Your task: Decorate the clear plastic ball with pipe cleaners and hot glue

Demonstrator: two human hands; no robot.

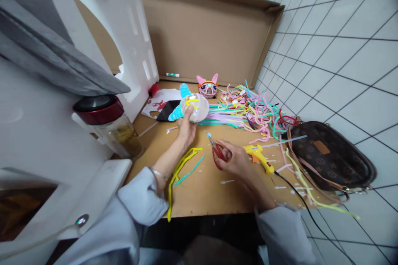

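Observation:
My left hand (187, 129) is closed round a pale ball with blue fuzzy ears (202, 107), which has a yellow strip across its front. In my right hand (236, 158) are red-handled scissors (217, 154), their tips pointing away from me and lying just below the ball. A small light-blue scrap (209, 134) shows by the blades. Yellow pipe cleaners (178, 169) and a short turquoise one (191, 172) lie on the cardboard to the left of the scissors. A yellow glue gun (261, 158) rests right of my right hand.
Behind the ball sits a finished-looking pink-eared head (207, 87). Many coloured pipe cleaners (248, 109) spread to its right. A brown patterned bag (331, 155) stands at the right, a glass jar with a red lid (120, 132) at the left. A black phone-like slab (168, 112) lies behind my left hand.

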